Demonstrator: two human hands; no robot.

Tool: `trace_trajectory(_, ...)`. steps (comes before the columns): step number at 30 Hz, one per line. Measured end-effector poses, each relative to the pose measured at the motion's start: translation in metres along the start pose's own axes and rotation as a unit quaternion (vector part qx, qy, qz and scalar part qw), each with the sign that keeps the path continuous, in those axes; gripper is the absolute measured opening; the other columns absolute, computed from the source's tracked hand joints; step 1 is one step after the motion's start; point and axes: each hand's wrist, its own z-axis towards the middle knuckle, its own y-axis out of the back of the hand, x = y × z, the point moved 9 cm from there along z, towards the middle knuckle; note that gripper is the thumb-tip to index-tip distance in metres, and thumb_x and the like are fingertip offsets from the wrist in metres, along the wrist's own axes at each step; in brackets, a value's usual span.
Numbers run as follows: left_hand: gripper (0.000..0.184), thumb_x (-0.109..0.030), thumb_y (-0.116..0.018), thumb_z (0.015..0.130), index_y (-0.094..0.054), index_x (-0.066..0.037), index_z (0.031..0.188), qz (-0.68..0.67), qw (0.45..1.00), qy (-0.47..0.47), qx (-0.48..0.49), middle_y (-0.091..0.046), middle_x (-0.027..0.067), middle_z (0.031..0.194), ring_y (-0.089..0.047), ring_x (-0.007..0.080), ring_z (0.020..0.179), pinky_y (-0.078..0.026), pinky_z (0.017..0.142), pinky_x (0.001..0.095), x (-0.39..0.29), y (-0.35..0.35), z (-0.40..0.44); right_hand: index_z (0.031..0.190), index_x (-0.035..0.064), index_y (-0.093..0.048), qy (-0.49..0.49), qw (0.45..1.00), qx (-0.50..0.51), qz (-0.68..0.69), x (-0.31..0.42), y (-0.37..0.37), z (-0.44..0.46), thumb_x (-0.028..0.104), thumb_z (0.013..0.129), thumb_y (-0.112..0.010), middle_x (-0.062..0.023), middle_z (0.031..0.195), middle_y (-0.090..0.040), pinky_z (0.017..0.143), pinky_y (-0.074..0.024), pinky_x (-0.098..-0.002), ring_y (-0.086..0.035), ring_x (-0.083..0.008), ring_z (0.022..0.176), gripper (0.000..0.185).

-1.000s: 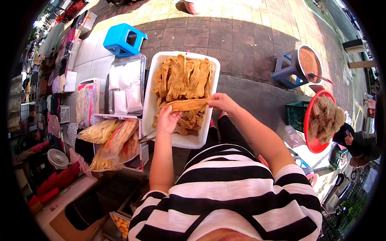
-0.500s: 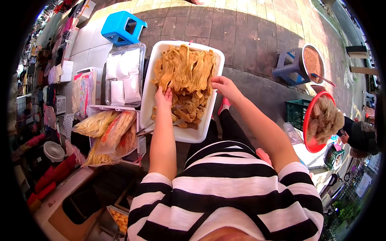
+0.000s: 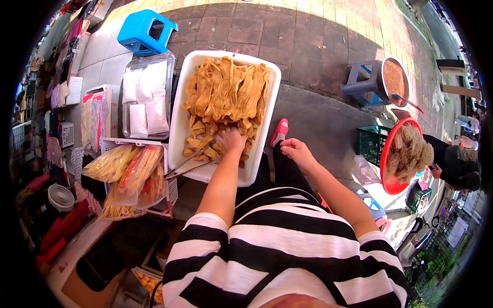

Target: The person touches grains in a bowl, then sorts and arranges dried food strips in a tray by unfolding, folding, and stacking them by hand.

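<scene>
Brown wrinkled strips (image 3: 226, 90) lie side by side in the upper half of a white tray (image 3: 275, 92). Looser, curled pieces (image 3: 197, 141) fill its lower half. My left hand (image 3: 232, 140) reaches down among these loose pieces, and its fingertips are hidden there. Outside the tray's right edge, my right hand (image 3: 298, 152) hovers with its fingers curled together; whatever they hold, if anything, is too small to tell. Metal tongs (image 3: 187, 167) rest across the tray's lower left edge, beside my left wrist.
Left of the tray are a clear box of white packets (image 3: 149, 100), bagged yellow goods (image 3: 136, 177) and a blue stool (image 3: 146, 33). At right stand a bowl of brown grains (image 3: 394, 79), a green crate (image 3: 372, 142) and a red basin (image 3: 385, 172). A person (image 3: 454, 167) is beyond.
The strip held between both hands has been laid with the others and let go. My left hand has moved down into the loose pieces; my right hand has drawn away from the tray.
</scene>
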Motion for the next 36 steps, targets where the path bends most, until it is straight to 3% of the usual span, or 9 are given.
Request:
trace_trajectory(5, 0.016, -0.022, -0.062, 0.070, -0.057, -0.007, 0.074, -0.158, 0.987, -0.017, 0.027, -0.062, 0.0104, 0.080, -0.056, 0.0296, 0.083, -0.040, 0.077, 0.0433, 0.016, -0.002, -0.005, 0.098, -0.0014, -0.058, 0.038, 0.998, 0.009, -0.047, 0.011, -0.022, 0.023, 0.010, 0.082, -0.057, -0.0062, 0.081, -0.061, 0.063, -0.0469, -0.0242, -0.058, -0.0118, 0.072, 0.020)
trace_trajectory(7, 0.016, -0.012, -0.057, 0.071, -0.043, -0.007, 0.067, -0.418, 0.907, -0.054, 0.028, -0.042, 0.0008, 0.061, -0.041, 0.0129, 0.059, -0.035, 0.053, 0.0269, 0.022, 0.000, -0.010, 0.095, -0.0007, -0.060, 0.043, 0.998, 0.003, -0.038, 0.007, -0.030, 0.028, 0.011, 0.080, -0.057, -0.0071, 0.074, -0.062, 0.059, -0.0486, -0.0272, -0.059, -0.0137, 0.064, 0.019)
trace_trajectory(11, 0.011, -0.005, -0.052, 0.073, -0.043, -0.008, 0.069, -0.634, 0.765, -0.034, 0.110, -0.041, -0.0028, 0.067, -0.039, 0.0061, 0.062, -0.033, 0.055, 0.0201, 0.008, 0.048, -0.065, 0.094, -0.0015, -0.063, 0.049, 0.996, 0.021, -0.074, -0.003, -0.052, 0.041, 0.030, 0.079, -0.061, -0.0128, 0.081, -0.064, 0.064, -0.0491, -0.0323, -0.062, -0.0188, 0.070, 0.035)
trace_trajectory(15, 0.014, -0.004, -0.051, 0.070, -0.038, -0.005, 0.064, -0.391, 0.896, -0.196, 0.080, -0.037, 0.0019, 0.059, -0.039, 0.0124, 0.056, -0.033, 0.052, 0.0264, -0.015, 0.089, -0.102, 0.099, 0.0024, -0.051, -0.021, 0.986, 0.156, 0.051, 0.008, -0.098, 0.032, 0.042, 0.082, -0.057, -0.0062, 0.073, -0.052, 0.047, -0.0405, -0.0265, -0.051, -0.0149, 0.059, 0.044)
trace_trajectory(20, 0.017, -0.005, -0.055, 0.066, -0.051, -0.005, 0.082, -0.080, 0.905, -0.417, 0.030, -0.052, 0.0128, 0.081, -0.051, 0.0318, 0.077, -0.036, 0.065, 0.0404, -0.105, 0.139, -0.181, 0.093, -0.0001, -0.053, -0.082, 0.977, 0.167, 0.102, 0.032, -0.105, 0.004, 0.014, 0.073, -0.068, -0.0091, 0.079, -0.057, 0.051, -0.0516, -0.0319, -0.059, -0.0187, 0.063, 0.029)
trace_trajectory(21, 0.019, -0.006, -0.056, 0.065, -0.052, -0.006, 0.084, -0.034, 0.896, -0.443, 0.014, -0.053, 0.0122, 0.084, -0.051, 0.0325, 0.080, -0.036, 0.067, 0.0420, -0.109, 0.136, -0.186, 0.115, -0.0021, -0.045, -0.105, 0.969, 0.207, 0.082, 0.027, -0.106, 0.006, 0.012, 0.075, -0.066, -0.0097, 0.087, -0.055, 0.055, -0.0517, -0.0337, -0.058, -0.0183, 0.068, 0.047)
trace_trajectory(26, 0.015, -0.008, -0.060, 0.062, -0.050, -0.008, 0.073, -0.060, 0.889, -0.454, 0.003, -0.048, 0.0086, 0.077, -0.049, 0.0281, 0.079, -0.031, 0.070, 0.0392, -0.105, 0.140, -0.199, 0.089, 0.0021, -0.055, -0.091, 0.971, 0.140, 0.169, 0.002, -0.088, 0.033, 0.013, 0.076, -0.065, -0.0048, 0.073, -0.052, 0.054, -0.0445, -0.0277, -0.051, -0.0124, 0.061, 0.020)
trace_trajectory(33, 0.017, -0.005, -0.060, 0.059, -0.050, -0.009, 0.072, -0.114, 0.854, -0.508, -0.011, -0.048, 0.0077, 0.078, -0.048, 0.0270, 0.081, -0.033, 0.071, 0.0378, -0.100, 0.150, -0.216, 0.080, 0.0075, -0.056, -0.072, 0.956, 0.166, 0.232, 0.038, -0.097, 0.002, 0.017, 0.080, -0.066, -0.0004, 0.067, -0.052, 0.048, -0.0342, -0.0247, -0.045, -0.0086, 0.055, 0.014)
trace_trajectory(36, 0.026, -0.010, -0.067, 0.058, -0.047, -0.007, 0.075, -0.199, 0.865, -0.461, -0.007, -0.048, 0.0106, 0.093, -0.045, 0.0314, 0.095, -0.034, 0.083, 0.0408, -0.091, 0.160, -0.208, 0.083, 0.0112, -0.054, -0.052, 0.948, 0.132, 0.286, 0.051, -0.083, 0.002, 0.016, 0.081, -0.062, 0.0013, 0.071, -0.054, 0.056, -0.0407, -0.0250, -0.053, -0.0110, 0.063, 0.009)
